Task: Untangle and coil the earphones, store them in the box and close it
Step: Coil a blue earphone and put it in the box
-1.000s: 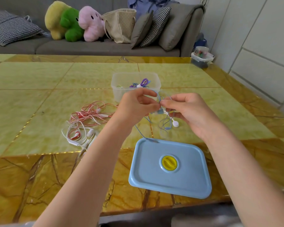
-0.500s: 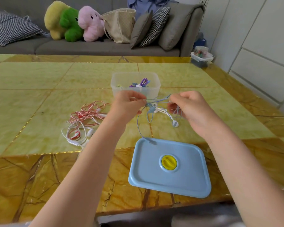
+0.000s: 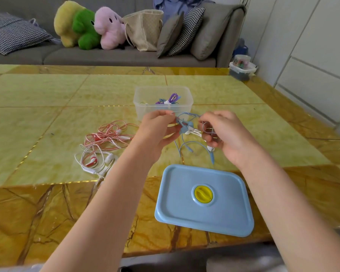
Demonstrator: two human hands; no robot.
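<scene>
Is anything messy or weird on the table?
Yes: the red and white earphones lie in a tangled heap left of the clear box, and the blue lid sits off the box, near the table's edge.

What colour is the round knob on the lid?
Yellow. The knob sits in the middle of the blue lid, clearest in the head view.

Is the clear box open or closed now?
Open: the clear box has no cover, and the blue lid lies flat on the table.
</scene>
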